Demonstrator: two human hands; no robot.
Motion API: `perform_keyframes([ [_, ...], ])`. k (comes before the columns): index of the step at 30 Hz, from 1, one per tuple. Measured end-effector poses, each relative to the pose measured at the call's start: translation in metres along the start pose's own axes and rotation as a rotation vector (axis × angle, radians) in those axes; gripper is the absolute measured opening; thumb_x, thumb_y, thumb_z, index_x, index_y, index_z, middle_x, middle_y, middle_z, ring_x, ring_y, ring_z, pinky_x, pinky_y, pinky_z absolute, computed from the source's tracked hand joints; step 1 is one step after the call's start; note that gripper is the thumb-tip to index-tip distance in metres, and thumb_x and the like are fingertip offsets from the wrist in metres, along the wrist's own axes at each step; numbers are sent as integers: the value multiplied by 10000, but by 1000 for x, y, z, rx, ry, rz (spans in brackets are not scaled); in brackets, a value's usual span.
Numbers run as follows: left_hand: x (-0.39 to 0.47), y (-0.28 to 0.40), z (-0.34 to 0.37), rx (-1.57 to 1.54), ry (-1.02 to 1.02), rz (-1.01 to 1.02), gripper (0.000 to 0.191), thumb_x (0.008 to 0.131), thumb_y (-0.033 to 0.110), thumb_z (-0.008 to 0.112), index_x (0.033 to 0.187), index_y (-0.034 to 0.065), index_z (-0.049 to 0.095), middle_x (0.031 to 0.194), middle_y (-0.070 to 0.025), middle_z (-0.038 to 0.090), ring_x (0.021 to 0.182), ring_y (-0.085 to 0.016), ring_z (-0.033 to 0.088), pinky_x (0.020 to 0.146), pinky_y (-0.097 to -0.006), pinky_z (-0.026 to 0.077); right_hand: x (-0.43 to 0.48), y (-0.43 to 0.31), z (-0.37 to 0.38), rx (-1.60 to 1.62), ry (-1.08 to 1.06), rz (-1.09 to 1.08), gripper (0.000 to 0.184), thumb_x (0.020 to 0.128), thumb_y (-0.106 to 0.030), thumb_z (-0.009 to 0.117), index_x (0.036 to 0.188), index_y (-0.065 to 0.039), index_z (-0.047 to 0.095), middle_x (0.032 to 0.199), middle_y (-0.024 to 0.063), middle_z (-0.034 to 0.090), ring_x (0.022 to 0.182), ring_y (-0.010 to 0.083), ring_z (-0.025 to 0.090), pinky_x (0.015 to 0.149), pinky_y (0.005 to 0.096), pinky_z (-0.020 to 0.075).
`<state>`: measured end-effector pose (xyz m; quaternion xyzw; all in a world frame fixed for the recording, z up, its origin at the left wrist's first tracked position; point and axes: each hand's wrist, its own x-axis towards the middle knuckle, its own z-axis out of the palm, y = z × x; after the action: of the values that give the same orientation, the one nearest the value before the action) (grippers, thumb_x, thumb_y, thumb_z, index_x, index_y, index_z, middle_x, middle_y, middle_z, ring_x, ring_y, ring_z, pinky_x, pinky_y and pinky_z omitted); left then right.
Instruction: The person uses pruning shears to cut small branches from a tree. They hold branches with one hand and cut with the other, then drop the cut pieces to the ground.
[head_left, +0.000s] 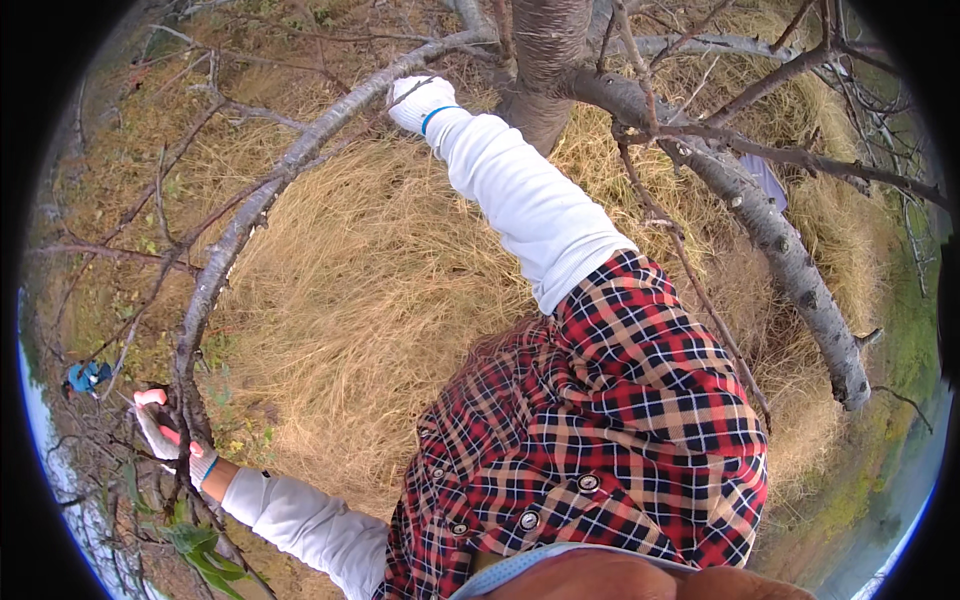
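Observation:
My left hand (166, 436), in a pale glove with coral-coloured patches and a blue cuff edge, is at the lower left beside a dark upright part of the grey curved branch (259, 202). Its fingers look bent and partly apart; twigs hide part of them, and whether it grips anything is unclear. Far up and ahead, my right hand (424, 103), in a white knit glove with a blue cuff edge, is closed around a thin brownish branch (360, 131). This fist lies just below the thick curved branch and left of the tree trunk (547, 67).
A thick grey limb (780, 240) with a cut end curves down on the right, and a thin bare branch (697, 285) hangs nearby. Dry grass (360, 300) covers the ground. Green leaves (199, 544) are at lower left. A person in blue (88, 376) is far off at left.

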<state>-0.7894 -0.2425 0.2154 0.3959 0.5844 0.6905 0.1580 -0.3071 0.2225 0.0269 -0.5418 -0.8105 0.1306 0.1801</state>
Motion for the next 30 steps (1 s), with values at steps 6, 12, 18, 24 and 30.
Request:
perform_keyframes([
  [6,-1,0,11,-1,13,-16,357,1138,309,467,991,19,613,994,-39,560,987,-181,520,985,-316,358,12,9,31,-91,6,3,347,1035,-247,495,1040,-99,808,1019,135,803,951,335,785,747,484,617],
  [12,2,6,10,98,-149,30,410,1138,346,450,939,30,619,964,-44,554,956,-169,522,934,-310,363,18,14,61,114,255,-106,312,1041,-219,472,933,-49,710,919,224,746,863,410,746,747,522,599],
  [18,-2,8,21,251,-252,142,461,1139,399,397,941,39,608,921,-40,521,919,-171,503,913,-317,353,14,17,63,359,253,-65,458,1033,-338,440,932,14,716,1015,305,727,969,503,692,909,564,535],
  [24,-12,13,37,274,-190,134,468,1140,415,381,917,52,576,900,-29,486,891,-168,473,901,-307,341,-1,15,65,851,150,110,430,1084,-382,493,928,-48,716,759,116,700,638,267,676,601,418,530],
  [30,-11,10,41,226,-157,165,478,1137,423,413,903,35,567,915,-42,490,907,-180,477,910,-323,338,-7,14,68,1217,-49,256,374,1129,-386,500,995,-79,667,691,29,646,505,137,596,450,313,451],
])
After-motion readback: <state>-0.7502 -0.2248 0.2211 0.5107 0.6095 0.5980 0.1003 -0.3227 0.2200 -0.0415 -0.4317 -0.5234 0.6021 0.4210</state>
